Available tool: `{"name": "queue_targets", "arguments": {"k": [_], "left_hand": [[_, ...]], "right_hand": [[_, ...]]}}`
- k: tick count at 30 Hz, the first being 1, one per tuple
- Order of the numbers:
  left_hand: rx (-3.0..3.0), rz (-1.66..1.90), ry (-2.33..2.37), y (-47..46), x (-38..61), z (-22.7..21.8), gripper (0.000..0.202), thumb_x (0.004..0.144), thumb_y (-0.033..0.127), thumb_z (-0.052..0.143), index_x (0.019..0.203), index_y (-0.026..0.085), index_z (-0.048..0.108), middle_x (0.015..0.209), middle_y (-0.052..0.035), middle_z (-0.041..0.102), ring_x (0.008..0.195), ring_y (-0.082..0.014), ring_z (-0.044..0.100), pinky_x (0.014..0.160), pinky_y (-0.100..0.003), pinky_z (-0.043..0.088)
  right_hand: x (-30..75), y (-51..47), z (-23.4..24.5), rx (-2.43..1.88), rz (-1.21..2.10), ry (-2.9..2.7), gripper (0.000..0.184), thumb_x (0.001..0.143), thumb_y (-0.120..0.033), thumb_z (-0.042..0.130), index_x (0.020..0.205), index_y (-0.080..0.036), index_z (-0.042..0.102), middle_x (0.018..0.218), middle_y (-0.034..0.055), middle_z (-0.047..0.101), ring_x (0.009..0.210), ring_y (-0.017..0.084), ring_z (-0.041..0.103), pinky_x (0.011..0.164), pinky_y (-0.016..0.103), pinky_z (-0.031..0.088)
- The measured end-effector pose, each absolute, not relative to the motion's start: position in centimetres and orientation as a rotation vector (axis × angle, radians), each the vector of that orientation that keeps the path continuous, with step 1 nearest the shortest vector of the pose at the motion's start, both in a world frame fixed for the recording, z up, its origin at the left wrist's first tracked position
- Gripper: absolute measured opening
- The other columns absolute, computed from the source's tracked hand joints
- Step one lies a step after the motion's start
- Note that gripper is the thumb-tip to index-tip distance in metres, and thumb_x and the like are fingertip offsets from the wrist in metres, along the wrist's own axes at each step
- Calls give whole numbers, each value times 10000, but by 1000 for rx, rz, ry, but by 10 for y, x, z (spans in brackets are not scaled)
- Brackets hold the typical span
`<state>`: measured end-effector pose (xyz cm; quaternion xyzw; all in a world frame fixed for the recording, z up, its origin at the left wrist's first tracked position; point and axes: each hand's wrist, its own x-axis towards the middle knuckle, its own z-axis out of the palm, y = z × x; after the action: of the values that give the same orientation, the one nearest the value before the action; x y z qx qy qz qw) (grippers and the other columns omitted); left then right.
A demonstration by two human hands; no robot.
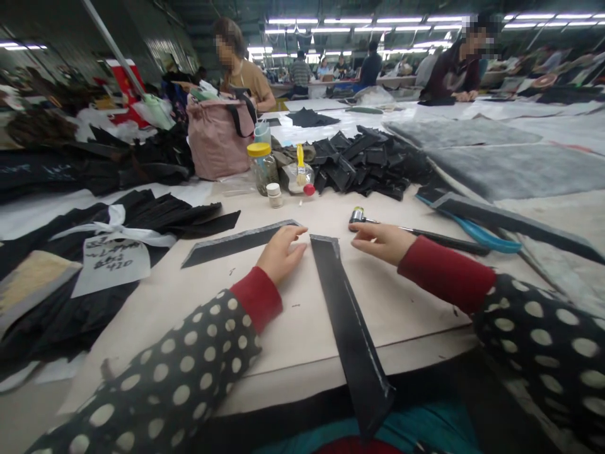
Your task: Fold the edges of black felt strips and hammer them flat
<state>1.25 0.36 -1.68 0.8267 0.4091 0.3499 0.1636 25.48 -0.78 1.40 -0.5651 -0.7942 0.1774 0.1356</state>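
Note:
A long black strip (pixel 343 302) with a grey top edge and a pale line down its right side runs from between my hands to the near table edge, its lower end overhanging. My left hand (pixel 283 249) is left of its top end, thumb and fingers apart, holding nothing. Behind that hand lies a second black strip (pixel 236 243) with a grey border, partly hidden by the fingers. My right hand (pixel 385 241) hovers to the right, fingers apart and bare. Just beyond it rests a small hammer (pixel 358 215), its dark handle pointing right, partly covered by the hand.
Black folded pieces (pixel 363 161) are heaped at the back, beside a yellow-lidded jar (pixel 263 170), a white bottle (pixel 274 195) and a yellow brush (pixel 300 165). A tagged black bundle (pixel 38 340) lies left. A blue-handled tool (pixel 491 238) lies right. Co-workers stand beyond.

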Motion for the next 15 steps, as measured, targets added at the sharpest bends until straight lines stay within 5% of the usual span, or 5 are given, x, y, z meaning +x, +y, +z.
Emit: {"name": "queue_targets", "arguments": {"k": [7, 11, 15], "left_hand": [[2457, 842, 1180, 5, 12, -25, 439, 756, 191, 525, 1177, 107, 431, 1148, -116, 496, 1039, -197, 457, 918, -354, 363], [2434, 725, 1236, 4, 12, -20, 371, 746, 161, 528, 1115, 141, 507, 948, -58, 588, 872, -183, 512, 809, -335, 412], [2433, 686, 1238, 7, 11, -19, 226, 752, 138, 507, 952, 177, 604, 789, -16, 592, 755, -158, 515, 733, -304, 418]], "right_hand": [[197, 16, -7, -1541, 787, -2162, 532, 721, -195, 556, 1230, -94, 437, 1029, 78, 599, 853, 152, 558, 790, 275, 426], [194, 5, -16, -1316, 834, -2209, 471, 699, -164, 557, 1164, -114, 504, 1102, 69, 574, 891, 159, 548, 800, 296, 419], [194, 2, -19, -1235, 677, -2302, 328, 715, -158, 537, 1035, -107, 591, 960, 82, 616, 867, 169, 542, 778, 301, 414]]}}
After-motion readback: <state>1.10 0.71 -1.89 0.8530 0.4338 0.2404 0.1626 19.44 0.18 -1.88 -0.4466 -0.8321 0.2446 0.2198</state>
